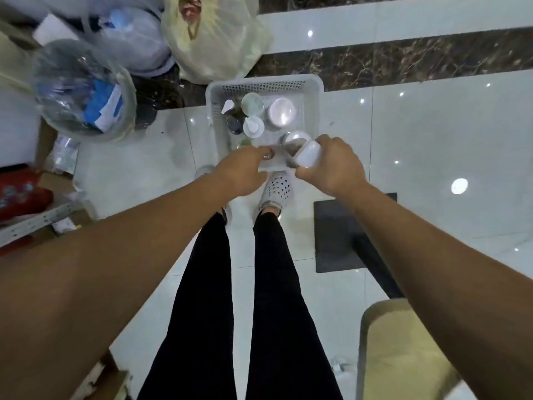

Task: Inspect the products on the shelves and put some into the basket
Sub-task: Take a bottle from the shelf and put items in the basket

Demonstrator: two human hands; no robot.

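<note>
A white plastic basket stands on the tiled floor in front of my feet. Inside it are several white and silvery jars and bottles, among them a round white lid and a pump bottle. My right hand grips a white cylindrical container over the basket's near right corner. My left hand reaches to the basket's near edge; its fingertips lie at the rim beside the container. What the left fingers touch is hidden.
Plastic bags with goods lie on the floor at the back left. A clear bag is to the left. Red packs and boxes sit at the far left. A dark mat and a beige seat are at right.
</note>
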